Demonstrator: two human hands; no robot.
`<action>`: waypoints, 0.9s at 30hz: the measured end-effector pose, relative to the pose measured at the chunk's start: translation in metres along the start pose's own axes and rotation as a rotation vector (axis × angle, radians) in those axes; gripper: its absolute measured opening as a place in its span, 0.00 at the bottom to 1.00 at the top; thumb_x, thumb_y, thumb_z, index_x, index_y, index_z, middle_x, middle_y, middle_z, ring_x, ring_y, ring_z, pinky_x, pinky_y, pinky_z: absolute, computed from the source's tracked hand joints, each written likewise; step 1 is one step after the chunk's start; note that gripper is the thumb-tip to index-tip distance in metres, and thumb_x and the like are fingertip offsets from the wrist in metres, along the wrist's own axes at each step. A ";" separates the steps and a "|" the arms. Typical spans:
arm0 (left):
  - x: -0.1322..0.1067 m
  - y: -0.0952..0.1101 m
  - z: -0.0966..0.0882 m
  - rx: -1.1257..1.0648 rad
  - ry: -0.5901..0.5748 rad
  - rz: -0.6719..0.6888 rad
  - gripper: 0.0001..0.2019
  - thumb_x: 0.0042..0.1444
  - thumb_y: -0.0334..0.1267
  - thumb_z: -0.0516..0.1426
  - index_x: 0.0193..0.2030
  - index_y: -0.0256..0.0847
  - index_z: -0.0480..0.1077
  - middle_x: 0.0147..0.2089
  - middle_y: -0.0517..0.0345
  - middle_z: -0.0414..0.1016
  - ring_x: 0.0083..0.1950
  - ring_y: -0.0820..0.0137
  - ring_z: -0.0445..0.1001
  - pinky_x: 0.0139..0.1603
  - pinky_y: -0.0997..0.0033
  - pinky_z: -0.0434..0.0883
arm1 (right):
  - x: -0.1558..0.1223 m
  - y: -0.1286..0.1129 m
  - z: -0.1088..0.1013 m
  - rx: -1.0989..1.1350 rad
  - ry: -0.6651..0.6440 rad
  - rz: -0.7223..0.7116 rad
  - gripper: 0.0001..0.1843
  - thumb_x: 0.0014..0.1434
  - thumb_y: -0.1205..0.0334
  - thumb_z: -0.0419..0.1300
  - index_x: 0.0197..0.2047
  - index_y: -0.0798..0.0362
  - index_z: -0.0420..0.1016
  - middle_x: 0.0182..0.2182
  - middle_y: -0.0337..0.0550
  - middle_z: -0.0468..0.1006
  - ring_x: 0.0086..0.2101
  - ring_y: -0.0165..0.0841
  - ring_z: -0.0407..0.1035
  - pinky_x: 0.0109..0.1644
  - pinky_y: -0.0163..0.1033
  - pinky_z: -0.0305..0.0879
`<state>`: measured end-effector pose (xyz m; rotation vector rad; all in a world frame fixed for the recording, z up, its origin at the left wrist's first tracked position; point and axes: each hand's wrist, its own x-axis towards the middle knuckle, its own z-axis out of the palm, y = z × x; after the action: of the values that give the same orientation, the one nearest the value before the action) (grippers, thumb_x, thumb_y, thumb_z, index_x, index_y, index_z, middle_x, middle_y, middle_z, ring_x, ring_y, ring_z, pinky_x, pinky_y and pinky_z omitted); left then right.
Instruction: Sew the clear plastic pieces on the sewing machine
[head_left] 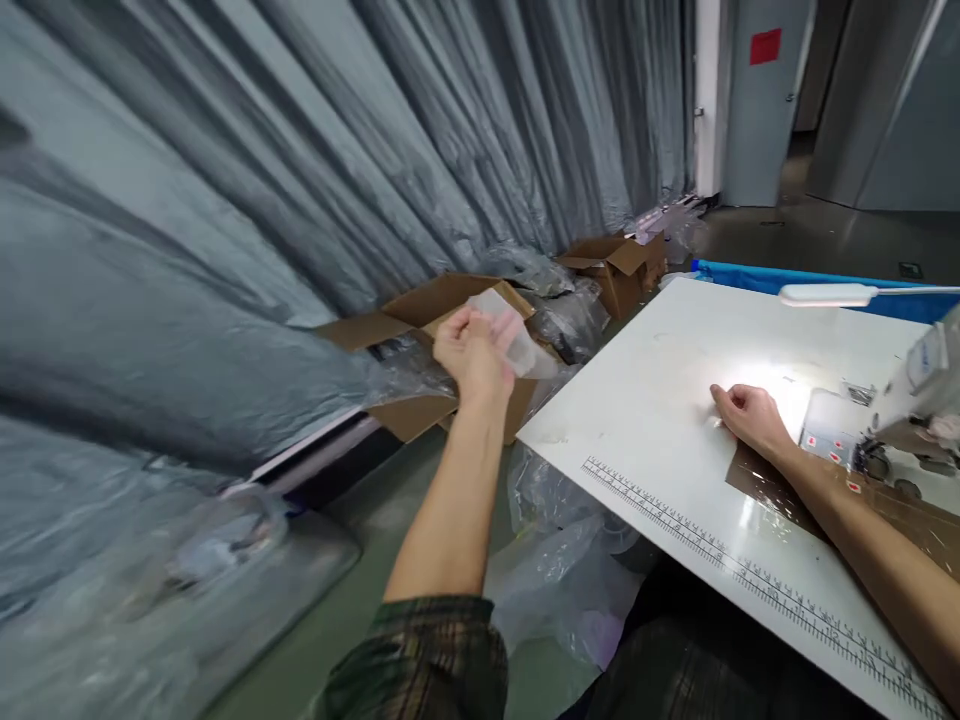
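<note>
My left hand (474, 352) reaches out to the left over an open cardboard box (420, 312) on the floor and is closed on a small clear plastic piece (514, 335), held up above the box. My right hand (746, 412) rests on the white table (660, 400) with its fingers curled under, knuckles down, beside the lit patch under the lamp. Whether anything is inside the right hand is hidden.
A sewing machine (911, 410) stands at the table's right, with a white lamp arm (832, 294) above. A ruler strip (720, 555) runs along the table's near edge. Clear plastic bags (559, 560) lie on the floor. A second cardboard box (619, 265) and grey curtains (300, 150) sit behind.
</note>
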<state>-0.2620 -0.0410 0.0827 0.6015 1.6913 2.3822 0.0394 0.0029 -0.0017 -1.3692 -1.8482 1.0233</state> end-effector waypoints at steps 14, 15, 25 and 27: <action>-0.217 0.033 0.024 0.110 -1.440 -0.422 0.22 0.51 0.54 0.66 0.45 0.42 0.73 0.37 0.57 0.76 0.31 0.68 0.80 0.29 0.68 0.81 | -0.131 0.006 -0.066 0.441 -0.389 -0.059 0.23 0.52 0.40 0.68 0.40 0.51 0.78 0.34 0.40 0.76 0.35 0.35 0.70 0.39 0.41 0.71; -0.221 0.032 0.027 0.099 -1.459 -0.429 0.23 0.51 0.55 0.66 0.47 0.42 0.72 0.38 0.57 0.76 0.32 0.68 0.80 0.30 0.69 0.81 | -0.136 0.006 -0.068 0.463 -0.384 -0.029 0.21 0.54 0.41 0.66 0.35 0.52 0.78 0.28 0.37 0.73 0.30 0.32 0.67 0.34 0.38 0.68; -0.231 0.010 0.034 0.287 -1.983 -0.364 0.27 0.52 0.45 0.65 0.57 0.36 0.68 0.34 0.59 0.77 0.33 0.74 0.75 0.35 0.71 0.72 | -0.168 0.017 -0.091 0.556 -0.717 0.491 0.25 0.43 0.46 0.75 0.35 0.53 0.72 0.28 0.37 0.78 0.28 0.30 0.75 0.31 0.35 0.70; -0.228 0.004 0.035 0.265 -2.002 -0.379 0.25 0.54 0.44 0.62 0.57 0.35 0.68 0.35 0.58 0.75 0.32 0.74 0.75 0.32 0.72 0.72 | -0.171 0.027 -0.104 0.522 -0.716 0.557 0.28 0.41 0.46 0.76 0.38 0.53 0.71 0.29 0.38 0.79 0.27 0.30 0.75 0.28 0.33 0.68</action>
<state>-0.0406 -0.0922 0.0434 1.5830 0.7962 0.3893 0.1860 -0.1340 0.0240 -1.2927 -1.4470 2.3334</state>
